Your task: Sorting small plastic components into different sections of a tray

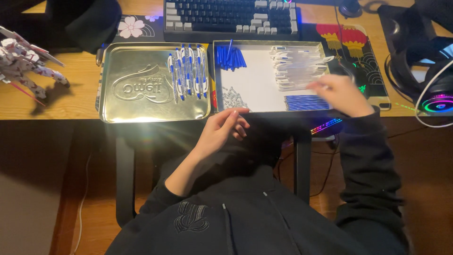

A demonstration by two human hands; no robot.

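Note:
My left hand rests at the near edge of the white-lined parts tray, fingers loosely curled, holding nothing that I can see. My right hand is blurred over the tray's right side, close to the clear pen barrels and the blue ink refills. Whether it holds a part I cannot tell. Blue pen caps lie at the tray's far left, small springs at its near left. Several assembled blue-and-white pens lie in the gold metal tray to the left.
A keyboard sits behind both trays. A headset with coloured lights lies at the right, a white model robot at the left. A patterned mat lies under the tray's right side.

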